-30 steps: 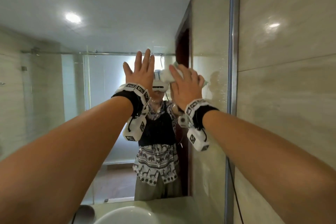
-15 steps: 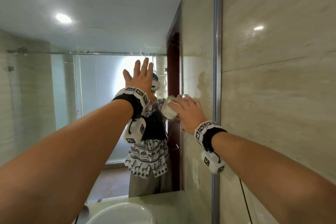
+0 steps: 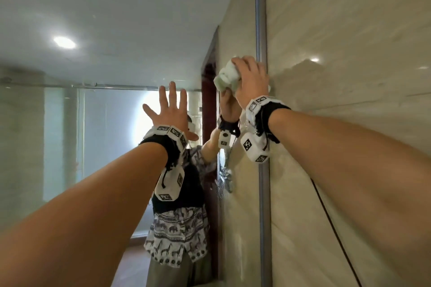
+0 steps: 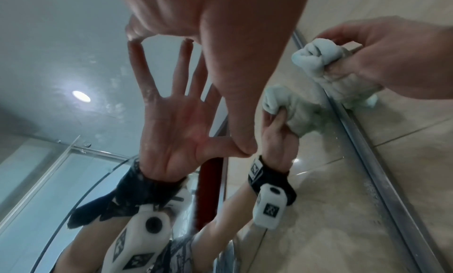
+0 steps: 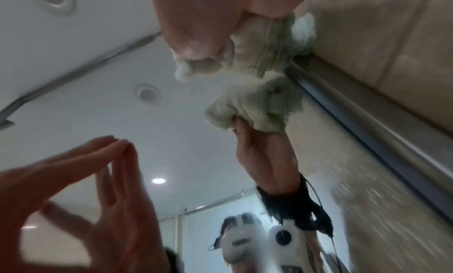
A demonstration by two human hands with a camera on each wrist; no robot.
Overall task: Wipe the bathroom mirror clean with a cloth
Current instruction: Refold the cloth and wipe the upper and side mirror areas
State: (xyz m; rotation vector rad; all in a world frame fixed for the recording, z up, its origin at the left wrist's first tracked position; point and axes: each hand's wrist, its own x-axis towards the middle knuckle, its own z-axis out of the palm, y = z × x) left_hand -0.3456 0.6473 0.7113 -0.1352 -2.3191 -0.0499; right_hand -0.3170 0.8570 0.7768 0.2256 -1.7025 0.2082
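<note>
Right hand [image 3: 250, 79] grips a bunched pale cloth [image 3: 227, 75] against the mirror [image 3: 105, 18] beside its right metal edge strip [image 3: 260, 30]; left hand [image 3: 171, 112], fingers spread wide, presses the glass further left.

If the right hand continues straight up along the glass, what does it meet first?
Likely nothing soon: above the right hand and its cloth, the mirror and its metal edge strip look free.

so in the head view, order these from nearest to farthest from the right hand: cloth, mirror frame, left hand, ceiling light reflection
1. cloth, held in the right hand itself.
2. mirror frame, just right of the hand; whether it touches is unclear.
3. left hand, lower left, flat on the mirror.
4. ceiling light reflection, far left.
</note>
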